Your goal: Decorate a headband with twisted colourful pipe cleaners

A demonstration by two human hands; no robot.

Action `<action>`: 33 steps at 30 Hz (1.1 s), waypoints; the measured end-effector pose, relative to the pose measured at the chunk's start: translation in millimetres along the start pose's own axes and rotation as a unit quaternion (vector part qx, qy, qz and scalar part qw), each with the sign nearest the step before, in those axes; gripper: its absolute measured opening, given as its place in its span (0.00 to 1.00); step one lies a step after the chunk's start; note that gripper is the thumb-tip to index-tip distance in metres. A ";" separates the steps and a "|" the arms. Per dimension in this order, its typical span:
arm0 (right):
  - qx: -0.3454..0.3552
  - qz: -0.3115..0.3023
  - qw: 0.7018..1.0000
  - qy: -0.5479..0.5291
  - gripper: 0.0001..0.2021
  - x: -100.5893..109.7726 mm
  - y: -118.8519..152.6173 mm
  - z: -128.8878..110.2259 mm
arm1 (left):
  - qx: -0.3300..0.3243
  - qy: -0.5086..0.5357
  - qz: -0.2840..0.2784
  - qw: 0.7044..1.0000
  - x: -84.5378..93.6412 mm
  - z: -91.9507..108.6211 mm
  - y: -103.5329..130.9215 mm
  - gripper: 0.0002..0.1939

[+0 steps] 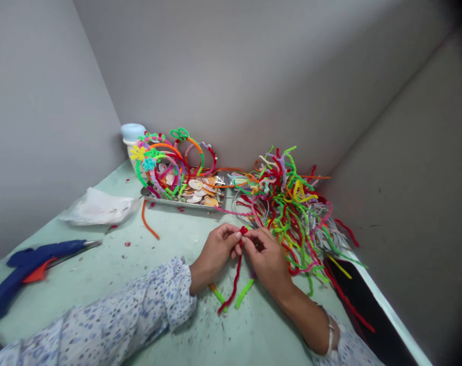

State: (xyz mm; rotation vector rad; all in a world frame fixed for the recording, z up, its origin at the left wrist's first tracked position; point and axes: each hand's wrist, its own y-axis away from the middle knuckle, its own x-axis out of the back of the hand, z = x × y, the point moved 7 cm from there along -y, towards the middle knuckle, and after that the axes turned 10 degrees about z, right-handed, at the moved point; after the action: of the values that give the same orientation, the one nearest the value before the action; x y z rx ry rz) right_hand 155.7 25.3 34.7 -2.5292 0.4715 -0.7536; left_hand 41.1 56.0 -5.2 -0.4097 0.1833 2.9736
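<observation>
My left hand (220, 250) and my right hand (267, 256) meet over the middle of the table. Both pinch a red pipe cleaner (236, 279) between thumb and fingertips. Its upper end is bunched into a small red shape at my fingertips, while the tail hangs down toward me. Below my hands, a short green pipe cleaner piece (244, 294) lies on the tabletop. Another piece, orange and green (218, 294), shows beside the red tail, partly covered by it. How the red end is folded is too small to make out.
A large tangle of colourful pipe cleaners (292, 218) lies to the right, beside a dark flat object (372, 305). Behind stands a metal tray (185, 206) with pipe-cleaner hoops (166, 173) and paper pieces. A blue glue gun (36, 264), a plastic bag (101, 207) and a lidded container (134, 133) are left.
</observation>
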 end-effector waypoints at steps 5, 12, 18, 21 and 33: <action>0.023 -0.014 1.000 -0.006 0.07 0.2 0.2 -6.2 | -0.015 -0.013 0.015 1.000 1.6 2.6 -0.4 0.10; -0.099 0.004 0.992 -0.073 0.09 6.4 -5.9 12.9 | -0.032 -0.063 0.015 0.997 -1.3 10.2 3.9 0.08; -0.098 -0.019 0.990 -0.095 0.09 3.8 -8.6 12.1 | -0.064 -0.110 -0.001 0.992 -4.4 13.7 7.1 0.06; -0.090 -0.021 0.992 -0.091 0.09 3.8 -9.1 10.3 | -0.049 -0.101 -0.005 0.994 -5.4 11.1 5.9 0.06; -0.067 -0.064 0.993 -0.070 0.10 -0.4 -9.2 7.0 | -0.062 -0.141 -0.028 0.988 -8.3 10.1 5.9 0.06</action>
State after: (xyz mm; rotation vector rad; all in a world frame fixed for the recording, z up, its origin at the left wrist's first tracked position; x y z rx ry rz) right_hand 161.1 35.5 34.1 -2.7367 0.3264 -0.6025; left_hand 45.6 50.7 7.3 -0.0032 -0.0416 2.9530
